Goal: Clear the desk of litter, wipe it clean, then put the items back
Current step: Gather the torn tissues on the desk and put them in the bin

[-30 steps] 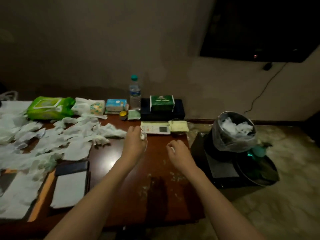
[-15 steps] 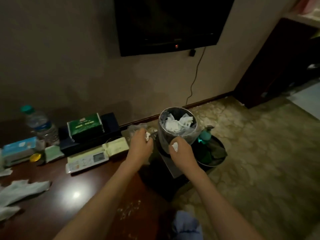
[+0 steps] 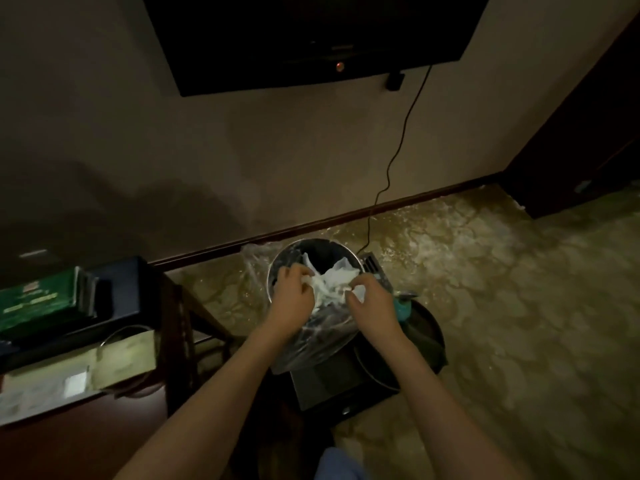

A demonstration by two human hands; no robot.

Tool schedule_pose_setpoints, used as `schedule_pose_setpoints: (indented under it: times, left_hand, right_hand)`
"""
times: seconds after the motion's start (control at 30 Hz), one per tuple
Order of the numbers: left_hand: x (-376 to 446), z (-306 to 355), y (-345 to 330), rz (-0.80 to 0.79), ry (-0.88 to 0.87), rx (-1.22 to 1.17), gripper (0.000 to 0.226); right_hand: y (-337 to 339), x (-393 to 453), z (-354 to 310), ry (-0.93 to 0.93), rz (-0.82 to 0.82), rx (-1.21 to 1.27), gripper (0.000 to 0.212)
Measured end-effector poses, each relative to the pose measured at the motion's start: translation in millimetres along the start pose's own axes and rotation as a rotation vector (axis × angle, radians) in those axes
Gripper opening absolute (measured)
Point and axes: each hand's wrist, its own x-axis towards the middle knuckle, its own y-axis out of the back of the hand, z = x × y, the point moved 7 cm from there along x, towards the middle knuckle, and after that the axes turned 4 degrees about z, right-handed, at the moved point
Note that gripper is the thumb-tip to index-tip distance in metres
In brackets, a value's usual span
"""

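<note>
Dim, warm, murky light; soft motion blur at the left edge; wide-angle bending of wall and floor lines.

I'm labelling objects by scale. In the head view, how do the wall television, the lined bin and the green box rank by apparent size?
1. Black wall-mounted television, cut off by the frame.
2. Round bin with clear plastic liner and green box on the desk look alike; the box is cropped and blurred, so unranked.

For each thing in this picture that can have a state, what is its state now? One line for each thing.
Bin: upright, lined with a clear bag, full of white tissues.
Left hand: over the bin, fingers curled on a tissue scrap.
Right hand: over the bin, pinching a white scrap.
Television: screen dark, one red light on.
Green box: closed, on the desk.
</note>
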Motion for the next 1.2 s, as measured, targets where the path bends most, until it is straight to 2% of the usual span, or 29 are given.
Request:
schedule_pose_setpoints:
  times: [0.17,0.3,0.37,0.47,0.57,0.63,0.7,0.77,0.83,0.9,0.97,1.1,1.2]
  left_hand:
    - [43,0,-33,0.040,0.054,0.009,0.028]
    - [57,-26,-50,-0.056,0.165,0.065,0.059]
    - [58,-41,-51,-0.100,0.223,0.106,0.066]
    - [55,-56,-44,-0.097,0.240,0.134,0.061]
    - [48,-60,-30,-0.063,0.218,0.139,0.051]
    - [43,-63,-21,-0.060,0.221,0.120,0.047]
    - [38,-67,-11,-0.050,0.222,0.110,0.043]
    - [32,-68,2,-0.020,0.234,0.104,0.040]
    - [23,-69,16,0.011,0.240,0.102,0.037]
    - [11,-67,28,0.019,0.237,0.107,0.036]
    - [-4,-69,43,0.040,0.226,0.107,0.035]
    - [-51,-84,85,0.111,0.221,0.107,0.030]
    - [-98,-108,123,0.172,0.227,0.096,0.035]
  right_hand:
    - [-1,46,22,-0.001,-0.052,-0.060,0.029]
    - [-15,68,34,-0.005,-0.106,-0.089,0.036]
    - [-25,77,37,-0.005,-0.124,-0.093,0.040]
    - [-40,88,34,-0.004,-0.146,-0.092,0.052]
    - [-62,94,29,-0.042,-0.259,-0.134,0.083]
    - [-72,96,28,-0.051,-0.329,-0.234,0.095]
    - [-75,96,27,0.014,-0.309,-0.379,0.091]
    - [-75,94,21,0.126,-0.253,-0.485,0.077]
    - [-85,87,18,0.188,-0.328,-0.604,0.065]
    - [-94,76,19,0.161,-0.423,-0.707,0.059]
    - [-95,68,6,0.155,-0.378,-0.703,0.057]
    - [-104,31,-52,0.284,-0.253,-0.615,0.051]
    - [-129,-22,-94,0.382,-0.246,-0.584,0.042]
